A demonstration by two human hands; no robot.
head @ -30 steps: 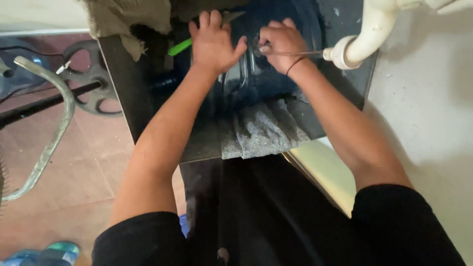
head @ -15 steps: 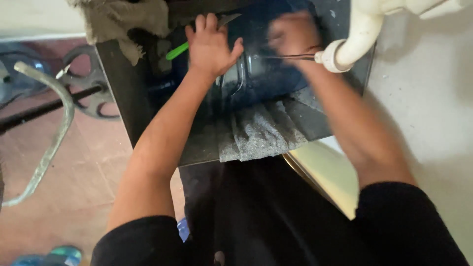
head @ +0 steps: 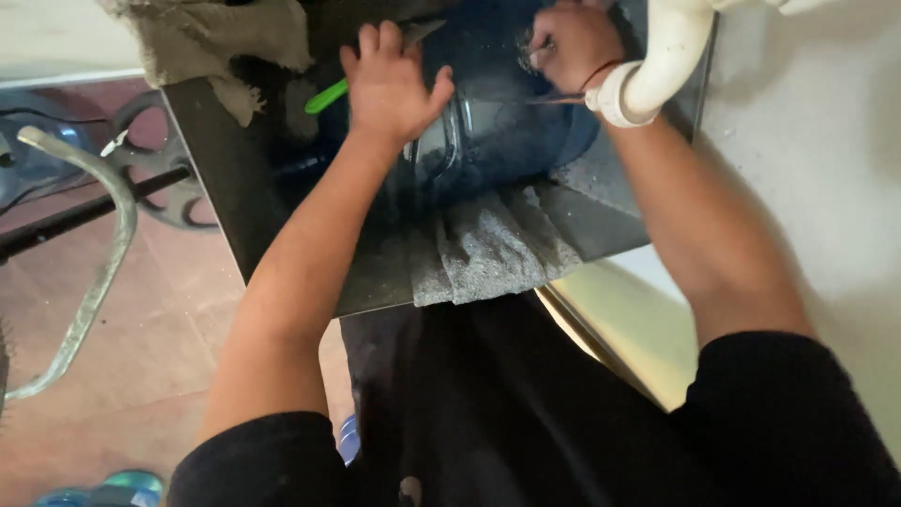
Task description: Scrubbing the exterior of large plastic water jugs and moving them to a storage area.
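Where the view begins, black sleeves are seen, and beyond them a grey cloth (head: 488, 253) is draped over the near edge of a dark metal table (head: 225, 188). Farther on, a dark blue water jug (head: 497, 122) is lying on that table, and the left hand (head: 389, 84) is laid flat on it, fingers spread. Farthest, the right hand (head: 568, 42) is curled against the jug; what it pinches cannot be told. A white pipe (head: 657, 56) crosses its wrist.
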